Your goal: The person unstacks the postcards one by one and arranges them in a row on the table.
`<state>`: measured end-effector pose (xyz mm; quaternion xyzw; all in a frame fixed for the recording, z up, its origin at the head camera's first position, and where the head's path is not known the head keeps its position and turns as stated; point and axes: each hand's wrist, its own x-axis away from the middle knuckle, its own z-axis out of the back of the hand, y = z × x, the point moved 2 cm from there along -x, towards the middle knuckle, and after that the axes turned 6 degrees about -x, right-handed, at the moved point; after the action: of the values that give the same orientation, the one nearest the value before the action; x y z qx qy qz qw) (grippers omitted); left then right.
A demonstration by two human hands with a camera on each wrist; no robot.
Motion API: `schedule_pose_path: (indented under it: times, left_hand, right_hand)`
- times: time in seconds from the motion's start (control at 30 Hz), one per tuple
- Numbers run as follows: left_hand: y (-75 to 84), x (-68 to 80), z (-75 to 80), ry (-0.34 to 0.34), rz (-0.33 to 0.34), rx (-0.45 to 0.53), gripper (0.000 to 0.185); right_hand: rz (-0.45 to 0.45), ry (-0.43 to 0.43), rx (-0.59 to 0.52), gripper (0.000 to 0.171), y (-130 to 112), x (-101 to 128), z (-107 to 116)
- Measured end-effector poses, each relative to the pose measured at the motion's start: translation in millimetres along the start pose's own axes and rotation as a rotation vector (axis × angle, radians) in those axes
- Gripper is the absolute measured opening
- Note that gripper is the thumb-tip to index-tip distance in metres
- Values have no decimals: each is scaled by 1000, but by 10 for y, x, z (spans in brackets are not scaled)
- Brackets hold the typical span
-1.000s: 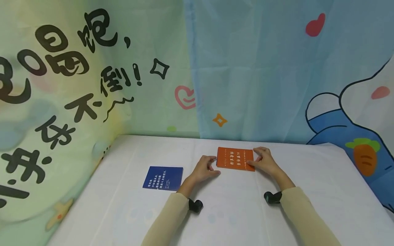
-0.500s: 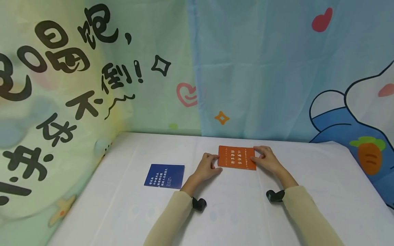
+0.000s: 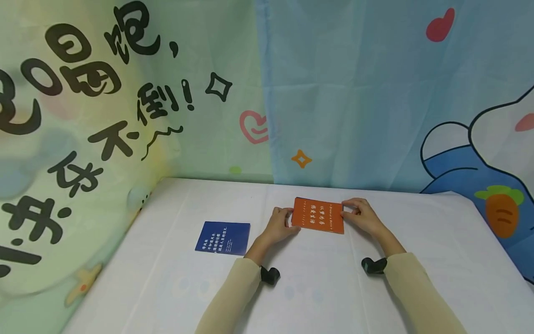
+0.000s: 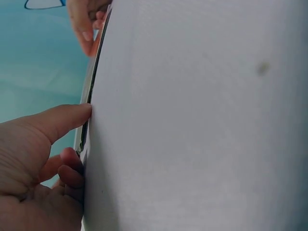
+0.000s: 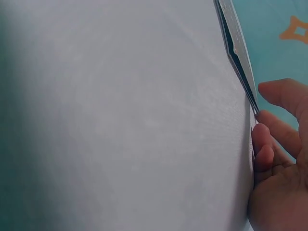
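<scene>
An orange booklet with white print sits at the middle of the white table, slightly tilted. My left hand pinches its left edge, thumb on top and fingers curled beneath. At the opposite edge my right hand pinches it the same way. In the left wrist view the booklet's thin edge runs upward from my left hand, with a fingertip of the other hand at the top. The right wrist view has the booklet edge above my right hand.
A blue card with white text lies flat to the left of my left hand. Printed cloth backdrops close off the back and left sides of the table. White tabletop stretches toward the front and right.
Both hands have closed in on the orange booklet's side edges and taken hold. The booklet has tilted and lifted slightly off the table. The blue card has stayed put.
</scene>
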<state>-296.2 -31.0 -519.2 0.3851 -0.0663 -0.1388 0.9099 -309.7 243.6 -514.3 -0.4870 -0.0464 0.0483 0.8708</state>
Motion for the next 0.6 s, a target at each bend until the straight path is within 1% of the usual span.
schedule_pose_path:
  times: [0.2,0.43,0.6]
  left_hand:
    - [7,7,18,-4,-22,4,60]
    - [-16,10,20,-10,-32,4,59]
    - [-30,7,25,-8,-34,26,60]
  right_hand:
    - [16,1,-9,48,5,0,-5]
    - [-1,1,-26,50,4,5,-12]
    - [20,12,-33,52,9,16,-10]
